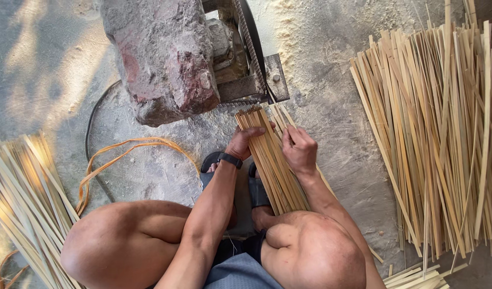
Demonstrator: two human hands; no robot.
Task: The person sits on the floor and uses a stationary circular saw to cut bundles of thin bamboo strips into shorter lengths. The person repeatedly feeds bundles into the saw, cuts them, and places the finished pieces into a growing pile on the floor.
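**Both hands on a slat bundle at the saw**

Person squats on the floor, knees up, seen from above. A bundle of flat pale bamboo slats runs between the hands, from near the right knee up to the machine. Its top end sits just beside the toothed blade, under the metal plate; whether it touches is unclear.

Left hand, black band at the wrist, lies on the bundle's left edge near the top; fingers wrapped over the slats, thumb up along them. Right hand presses the right edge, fingers curled in on the slats, knuckles up. So the bundle is clamped between both hands, fingers closed on it, not spread. A few loose slats poke out behind the right hand, fanning slightly to the right.

Around:
- big rough stone, reddish patches, on the machine's left side
- large pile of slats at right, well apart from the hands
- second pile at left by the left knee
- orange strap looped on the floor, dark cable beside it
- sawdust spread near the blade
- dark sandals under the bundle's lower half
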